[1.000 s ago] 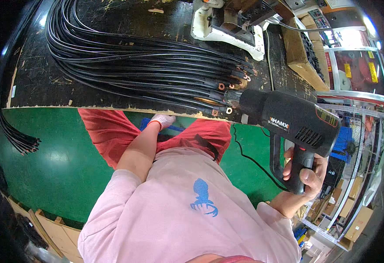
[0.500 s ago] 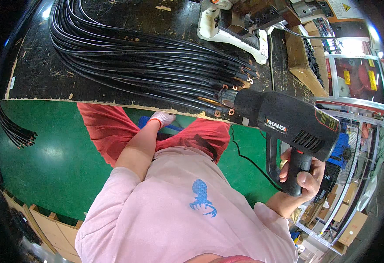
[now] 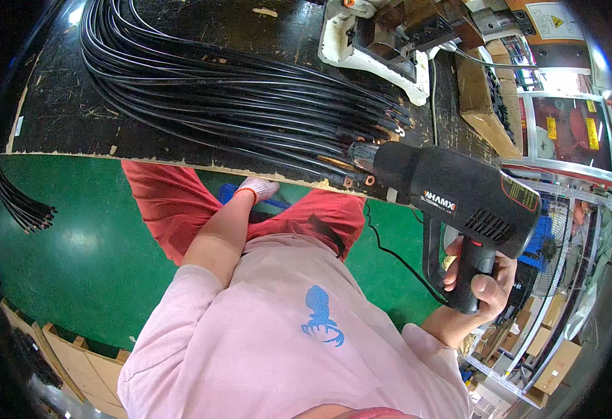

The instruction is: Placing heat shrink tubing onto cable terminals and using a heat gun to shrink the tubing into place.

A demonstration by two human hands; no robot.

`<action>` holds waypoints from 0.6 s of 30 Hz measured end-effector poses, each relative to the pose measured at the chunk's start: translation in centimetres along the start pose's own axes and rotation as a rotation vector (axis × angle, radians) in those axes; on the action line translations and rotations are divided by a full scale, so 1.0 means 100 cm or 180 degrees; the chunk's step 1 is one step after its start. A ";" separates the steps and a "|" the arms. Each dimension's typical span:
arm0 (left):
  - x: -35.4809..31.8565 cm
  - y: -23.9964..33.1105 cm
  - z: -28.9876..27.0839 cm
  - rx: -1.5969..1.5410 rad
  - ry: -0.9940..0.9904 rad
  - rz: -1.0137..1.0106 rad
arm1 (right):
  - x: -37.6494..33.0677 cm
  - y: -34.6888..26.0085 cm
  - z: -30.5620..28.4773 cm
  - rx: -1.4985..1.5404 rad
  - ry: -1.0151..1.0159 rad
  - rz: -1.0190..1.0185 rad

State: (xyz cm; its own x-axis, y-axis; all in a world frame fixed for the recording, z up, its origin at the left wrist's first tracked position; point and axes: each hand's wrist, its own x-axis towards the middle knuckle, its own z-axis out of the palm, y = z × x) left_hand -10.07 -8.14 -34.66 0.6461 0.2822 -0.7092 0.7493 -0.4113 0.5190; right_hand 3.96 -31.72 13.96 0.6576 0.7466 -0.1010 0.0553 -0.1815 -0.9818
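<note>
My right hand [image 3: 493,285], bare, is wrapped round the handle of a black heat gun [image 3: 470,192]. The gun lies level, its metal nozzle [image 3: 364,155] pointing left over the near ends of a bundle of black cables [image 3: 215,91]. Copper lugs [image 3: 369,180] show at the cable ends beside the nozzle; the nozzle covers some of them. My left hand [image 3: 261,187], in a whitish glove with a red cuff, is down between my knees at the bench edge. Its fingers are partly hidden, and I cannot see anything held.
The cables curve across a worn black bench [image 3: 62,119]. A white-framed machine [image 3: 372,52] stands at the back, with a cardboard box [image 3: 484,105] of dark parts to its right. More cable ends [image 3: 30,209] hang off the left side. A black cord [image 3: 397,258] dangles below the gun.
The view has shifted very slightly. The heat gun stays in my right hand with its nozzle over the cable ends, and my left hand remains by the bench edge.
</note>
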 end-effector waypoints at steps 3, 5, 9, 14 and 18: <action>-0.007 -0.005 -0.002 -0.0022 -0.0043 -0.0146 | 0.003 0.002 -0.001 0.0036 -0.0038 -0.0002; 0.008 -0.009 0.008 -0.0097 0.0000 -0.0088 | -0.001 -0.006 0.000 -0.0020 0.0010 0.0040; -0.012 0.002 -0.005 -0.0026 0.0033 -0.0125 | -0.001 -0.002 -0.007 -0.0070 -0.0051 0.0106; -0.010 0.007 -0.009 0.0051 -0.0084 -0.0117 | -0.009 -0.006 -0.014 -0.0132 0.0078 0.0062; -0.015 0.005 -0.008 -0.0016 0.0023 -0.0264 | -0.007 -0.004 -0.020 -0.0217 0.0041 0.0146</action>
State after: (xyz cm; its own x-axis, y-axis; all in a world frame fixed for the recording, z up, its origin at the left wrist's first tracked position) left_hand -10.59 -8.08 -32.93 0.5828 0.3213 -0.7464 0.8010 -0.3818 0.4611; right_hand 4.99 -33.47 14.76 0.6702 0.7282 -0.1431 0.0755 -0.2588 -0.9630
